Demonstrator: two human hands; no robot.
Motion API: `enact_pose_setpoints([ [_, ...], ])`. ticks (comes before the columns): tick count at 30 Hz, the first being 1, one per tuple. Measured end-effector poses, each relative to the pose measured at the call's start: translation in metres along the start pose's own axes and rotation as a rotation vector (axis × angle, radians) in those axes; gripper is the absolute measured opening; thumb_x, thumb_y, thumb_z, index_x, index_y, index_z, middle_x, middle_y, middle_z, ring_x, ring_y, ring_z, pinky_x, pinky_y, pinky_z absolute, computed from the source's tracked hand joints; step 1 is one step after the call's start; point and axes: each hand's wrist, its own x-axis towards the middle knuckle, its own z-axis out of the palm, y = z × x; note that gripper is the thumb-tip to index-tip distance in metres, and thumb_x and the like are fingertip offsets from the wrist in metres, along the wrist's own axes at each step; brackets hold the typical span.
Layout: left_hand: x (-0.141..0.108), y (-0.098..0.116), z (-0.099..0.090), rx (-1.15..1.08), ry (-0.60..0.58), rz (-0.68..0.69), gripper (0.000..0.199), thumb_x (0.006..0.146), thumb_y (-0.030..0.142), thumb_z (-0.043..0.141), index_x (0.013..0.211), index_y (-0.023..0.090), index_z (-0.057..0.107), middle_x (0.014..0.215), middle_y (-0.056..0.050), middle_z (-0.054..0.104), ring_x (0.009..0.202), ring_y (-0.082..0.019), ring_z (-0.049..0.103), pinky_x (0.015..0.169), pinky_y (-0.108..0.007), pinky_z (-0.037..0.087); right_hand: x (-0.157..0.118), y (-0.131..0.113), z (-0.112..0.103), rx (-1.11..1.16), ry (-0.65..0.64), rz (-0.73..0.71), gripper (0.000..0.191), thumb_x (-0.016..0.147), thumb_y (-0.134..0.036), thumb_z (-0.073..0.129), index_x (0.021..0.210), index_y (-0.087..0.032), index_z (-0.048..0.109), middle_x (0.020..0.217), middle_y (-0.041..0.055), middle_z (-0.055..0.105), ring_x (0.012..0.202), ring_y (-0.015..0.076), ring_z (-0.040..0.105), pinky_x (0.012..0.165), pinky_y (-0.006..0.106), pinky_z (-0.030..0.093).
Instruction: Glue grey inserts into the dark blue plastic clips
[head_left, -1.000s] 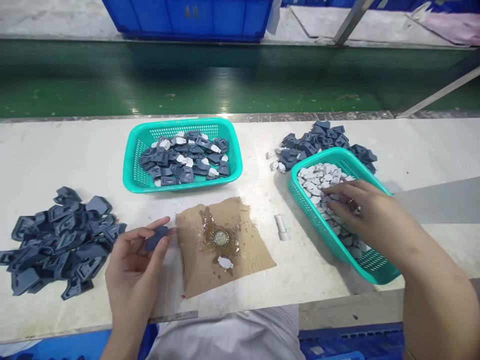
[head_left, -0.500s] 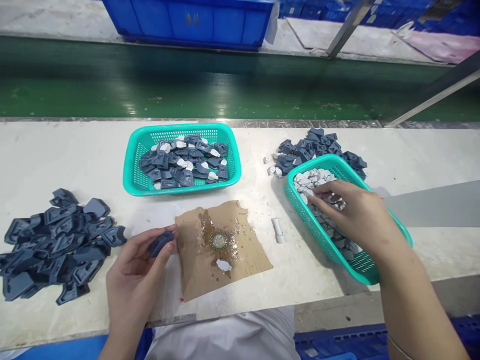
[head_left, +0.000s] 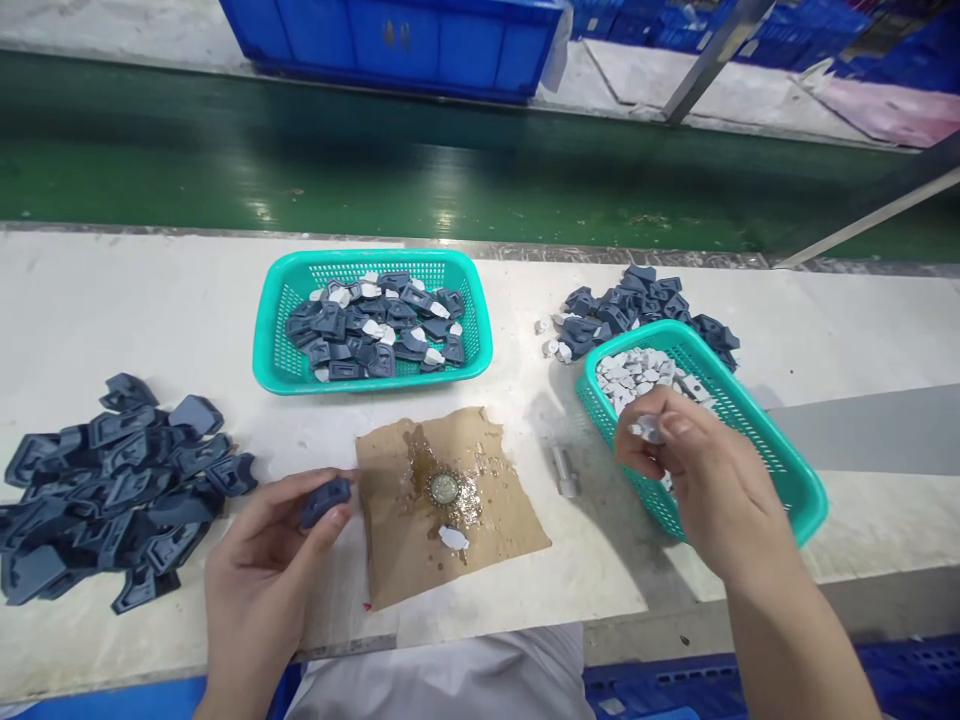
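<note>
Between thumb and fingers, my left hand (head_left: 274, 565) grips a dark grey-blue plastic part (head_left: 324, 502), left of a brown cardboard piece (head_left: 397, 570). My right hand (head_left: 709, 480) pinches a small light-grey plastic piece (head_left: 646, 430) above the near side of a green basket (head_left: 795, 490) full of similar pieces. On the wet cardboard sit a small round cap-like dish (head_left: 444, 489) holding clear liquid and one loose light-grey piece (head_left: 454, 539). A short grey-white cylindrical peg (head_left: 564, 472) lies between cardboard and basket.
Another green basket (head_left: 262, 340) holds dark parts, some with light pieces attached. Piles of dark parts lie at left (head_left: 120, 480) and behind the right basket (head_left: 637, 300). Beyond the table runs a green belt (head_left: 375, 170), with a blue crate (head_left: 397, 45) behind it.
My right hand has lifted out of the basket's pieces and come nearer to me, now with a light-grey piece in its fingers. The left hand still holds the dark part, slightly turned.
</note>
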Motion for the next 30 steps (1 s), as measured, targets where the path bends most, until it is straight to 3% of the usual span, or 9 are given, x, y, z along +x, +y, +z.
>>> enact_pose_setpoints([
  [4,-0.002,0.000,0.000,-0.029,-0.073,-0.056,0.022,0.074,0.033,0.087,0.092,0.024,0.079,0.091,-0.005,0.083,0.088,-0.025,0.079,0.079,-0.031,0.067,-0.005,-0.007,0.026,-0.097,-0.048,-0.006,0.036,0.105,-0.047,0.049,0.082,-0.024,0.063,0.068,-0.0002,0.055,0.063,0.0172,0.051,0.059,0.030,0.041],
  [7,-0.004,-0.002,0.003,-0.132,-0.164,-0.136,0.023,0.076,0.034,0.086,0.095,0.022,0.078,0.090,-0.007,0.083,0.084,-0.025,0.079,0.073,-0.030,0.066,-0.006,-0.007,0.045,-0.103,-0.119,0.004,0.024,0.102,-0.043,0.057,0.100,-0.025,0.074,0.093,0.0043,0.074,0.089,0.0223,0.069,0.080,0.033,0.054],
  [9,-0.006,-0.002,0.004,-0.206,-0.227,-0.166,0.022,0.079,0.034,0.085,0.095,0.022,0.077,0.092,-0.008,0.083,0.084,-0.025,0.079,0.075,-0.031,0.067,-0.008,-0.005,0.056,-0.068,-0.160,0.016,0.024,0.101,-0.041,0.060,0.110,-0.026,0.075,0.110,0.0064,0.076,0.105,0.0250,0.071,0.091,0.037,0.055],
  [11,-0.007,-0.001,0.006,-0.264,-0.267,-0.182,0.022,0.080,0.036,0.084,0.097,0.023,0.077,0.095,-0.009,0.083,0.087,-0.026,0.080,0.080,-0.034,0.067,-0.010,-0.002,0.067,-0.024,-0.177,0.042,0.024,0.099,-0.040,0.063,0.114,-0.025,0.074,0.109,0.0064,0.077,0.100,0.0240,0.072,0.087,0.036,0.057],
  [15,-0.008,0.004,0.008,-0.341,-0.295,-0.220,0.023,0.089,0.042,0.075,0.103,0.024,0.079,0.099,-0.010,0.083,0.096,-0.028,0.079,0.083,-0.036,0.067,-0.016,0.000,0.081,-0.007,-0.155,0.058,0.017,0.096,-0.040,0.068,0.092,-0.023,0.070,0.081,0.0015,0.073,0.072,0.0179,0.068,0.065,0.027,0.053],
  [20,-0.009,0.006,0.009,-0.363,-0.338,-0.163,0.015,0.093,0.036,0.074,0.105,0.031,0.080,0.109,-0.004,0.082,0.108,-0.022,0.077,0.093,-0.028,0.063,-0.021,0.003,0.089,-0.005,-0.179,-0.009,0.015,0.102,-0.033,0.060,0.097,-0.024,0.071,0.091,0.0010,0.077,0.081,0.0169,0.070,0.070,0.025,0.052],
  [24,-0.013,0.007,0.007,-0.286,-0.322,-0.128,0.016,0.092,0.032,0.075,0.108,0.029,0.079,0.106,-0.005,0.082,0.108,-0.022,0.076,0.095,-0.028,0.062,-0.021,0.006,0.092,-0.068,-0.165,-0.099,0.013,0.103,-0.026,0.058,0.094,-0.023,0.067,0.087,-0.0009,0.074,0.076,0.0134,0.068,0.067,0.022,0.050],
  [27,-0.014,0.009,0.006,-0.244,-0.311,-0.134,0.018,0.093,0.031,0.074,0.110,0.027,0.078,0.104,-0.005,0.082,0.098,-0.020,0.077,0.089,-0.026,0.063,-0.021,0.006,0.093,-0.122,-0.165,-0.195,0.011,0.103,-0.019,0.057,0.094,-0.022,0.064,0.086,-0.0010,0.072,0.074,0.0120,0.067,0.066,0.021,0.049],
  [30,-0.014,0.008,0.006,-0.249,-0.378,-0.121,0.019,0.094,0.027,0.073,0.112,0.028,0.077,0.106,-0.004,0.082,0.088,-0.017,0.078,0.076,-0.020,0.063,-0.019,0.006,0.094,-0.177,-0.198,-0.285,0.012,0.103,-0.014,0.053,0.097,-0.021,0.061,0.087,0.0002,0.070,0.078,0.0126,0.067,0.070,0.022,0.049],
])
